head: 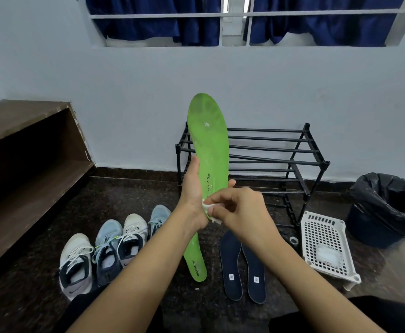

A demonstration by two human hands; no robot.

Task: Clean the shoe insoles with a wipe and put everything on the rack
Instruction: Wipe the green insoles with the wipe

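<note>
Left hand (191,188) grips the green insole (208,135) round its lower half, thumb up the near edge and fingers curled behind. This stands the toe end upright with the soiled top face turned toward the person, which seems meant to brace it for wiping. Just beside that palm, the right hand (242,207) pinches a crumpled white wipe (208,210) between thumb and bent fingers and presses it onto the heel part.

On the floor at far left, four shoes (107,248) stand in a row, openings up. A second green insole (195,263) lies below the hands, partly hidden by the forearm, likely waiting for its turn. To its right, two navy insoles (231,265) lie side by side. Behind them the black rack (268,150) stands against the wall; the shoes and insoles are all on the floor or in hand, so racking is not yet begun. Further right a white basket (326,227) holds a pale packet (327,254), probably the wipes, kept within reach. A bag-lined bin (386,200) stands at far right, presumably for used ones.
</note>
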